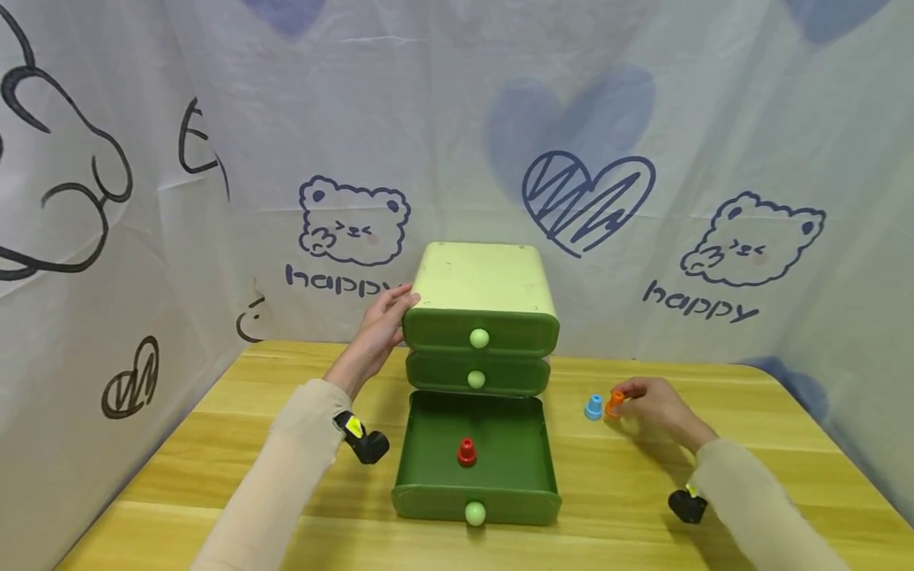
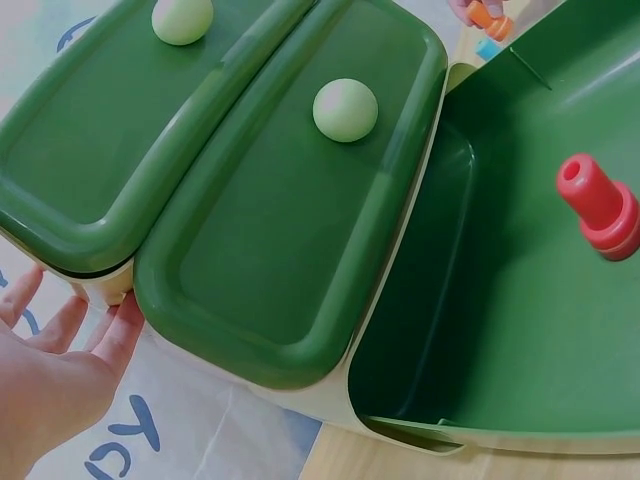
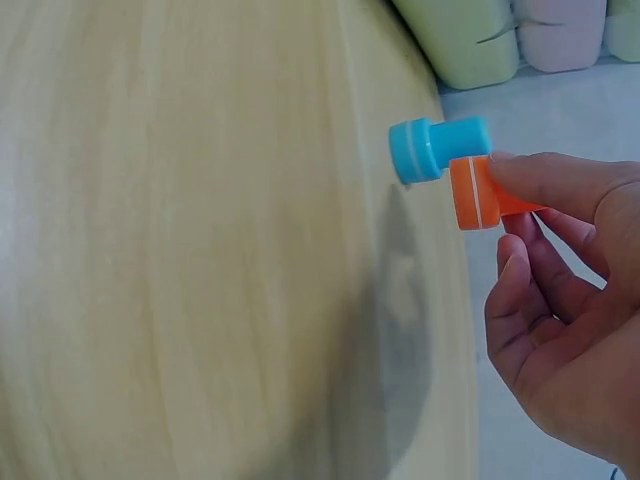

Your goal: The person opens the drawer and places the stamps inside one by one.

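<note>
My right hand (image 1: pixel 658 408) pinches an orange stepped peg (image 3: pixel 474 195) between thumb and fingers, at the right of the table. Right beside it stands a blue peg (image 1: pixel 593 408) of the same shape. A green cabinet (image 1: pixel 485 277) with three drawers stands in the middle; its bottom drawer (image 1: pixel 477 501) is pulled out, and a red peg (image 1: pixel 467 453) stands inside. Fingers extended, my left hand (image 1: pixel 383 329) rests against the cabinet's upper left side. The upper drawer (image 1: pixel 443 333) and the middle drawer (image 2: pixel 270 220) are closed, each with a pale round knob.
Under everything is a wood-grain table (image 1: pixel 286 428). White cloth (image 1: pixel 457 143) printed with hearts and bears hangs behind it and along the sides. Past the table edge, the right wrist view shows pale green and pink padded shapes (image 3: pixel 465 45).
</note>
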{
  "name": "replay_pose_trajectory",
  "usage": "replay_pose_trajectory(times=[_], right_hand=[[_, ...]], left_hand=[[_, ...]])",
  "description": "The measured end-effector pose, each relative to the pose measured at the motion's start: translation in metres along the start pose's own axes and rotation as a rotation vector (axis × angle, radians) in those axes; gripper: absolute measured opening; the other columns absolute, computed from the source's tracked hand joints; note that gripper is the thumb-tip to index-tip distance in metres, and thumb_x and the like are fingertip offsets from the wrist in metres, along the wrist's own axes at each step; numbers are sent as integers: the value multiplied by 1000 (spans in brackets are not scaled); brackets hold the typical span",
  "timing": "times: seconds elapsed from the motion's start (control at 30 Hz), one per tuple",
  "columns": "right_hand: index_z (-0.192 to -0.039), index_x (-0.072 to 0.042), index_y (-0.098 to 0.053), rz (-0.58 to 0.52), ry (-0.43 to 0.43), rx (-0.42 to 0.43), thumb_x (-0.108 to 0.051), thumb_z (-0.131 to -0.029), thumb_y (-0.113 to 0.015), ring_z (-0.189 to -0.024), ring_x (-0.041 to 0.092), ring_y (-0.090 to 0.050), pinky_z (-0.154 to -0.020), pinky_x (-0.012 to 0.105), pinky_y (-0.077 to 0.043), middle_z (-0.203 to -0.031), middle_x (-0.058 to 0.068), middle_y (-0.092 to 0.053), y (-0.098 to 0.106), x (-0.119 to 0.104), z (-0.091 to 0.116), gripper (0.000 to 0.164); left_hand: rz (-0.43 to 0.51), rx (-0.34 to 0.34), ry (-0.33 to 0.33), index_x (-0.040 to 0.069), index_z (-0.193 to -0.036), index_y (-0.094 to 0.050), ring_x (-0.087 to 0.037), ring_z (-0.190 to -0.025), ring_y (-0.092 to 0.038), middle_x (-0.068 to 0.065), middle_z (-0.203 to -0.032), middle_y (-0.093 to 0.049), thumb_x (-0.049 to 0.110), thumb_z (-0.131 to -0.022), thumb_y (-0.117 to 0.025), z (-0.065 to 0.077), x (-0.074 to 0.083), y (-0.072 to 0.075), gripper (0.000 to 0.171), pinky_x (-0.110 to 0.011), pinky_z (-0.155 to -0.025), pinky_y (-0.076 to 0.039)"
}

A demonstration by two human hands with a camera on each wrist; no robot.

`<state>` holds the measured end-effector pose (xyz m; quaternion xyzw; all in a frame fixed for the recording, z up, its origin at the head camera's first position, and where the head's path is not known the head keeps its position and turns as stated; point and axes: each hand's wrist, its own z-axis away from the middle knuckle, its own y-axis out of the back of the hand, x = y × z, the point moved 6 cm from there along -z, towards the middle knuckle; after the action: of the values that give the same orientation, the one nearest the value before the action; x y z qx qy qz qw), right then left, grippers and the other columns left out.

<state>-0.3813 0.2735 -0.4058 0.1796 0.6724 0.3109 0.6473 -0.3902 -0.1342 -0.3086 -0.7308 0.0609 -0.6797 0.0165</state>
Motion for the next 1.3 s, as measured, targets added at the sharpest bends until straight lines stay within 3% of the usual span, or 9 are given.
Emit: replay_pose_trajectory(times=[0.3,0.67,1.03,1.3], right_hand=[[-114,10,-62,-1,-4,-30,-5,-85,-70,-85,22,-58,-73,39,-53,-99,13,-67,2,-11,5,34],[-111,8,-67,-12,92,-99,-2,-82,-71,-86,21,-60,-77,42,-55,-99,11,-68,-10,-35,11,31],[-107,11,-66,0,163,-124,3,-77,-72,-81,17,-61,-69,27,-54,-90,8,-69,-26,-66,18,31],[-100,6,-70,59,222,-134,1,-75,-75,-79,16,-58,-68,29,-52,-87,3,-68,-38,-88,21,26]], left_hand=[[5,1,4,5,-149,-30,-30,-126,-41,-16,-147,-31,26,-97,-53,1,0,-2,60,-38,-103,-42],[4,-8,6,5,-149,-30,-30,-129,-39,-17,-147,-31,26,-98,-52,1,0,-1,60,-39,-104,-41],[13,-7,2,5,-149,-31,-29,-121,-45,-17,-144,-33,26,-98,-52,1,-1,-2,60,-37,-101,-43],[24,0,5,5,-149,-31,-31,-126,-42,-17,-146,-32,26,-97,-54,0,-1,-1,60,-40,-104,-41]])
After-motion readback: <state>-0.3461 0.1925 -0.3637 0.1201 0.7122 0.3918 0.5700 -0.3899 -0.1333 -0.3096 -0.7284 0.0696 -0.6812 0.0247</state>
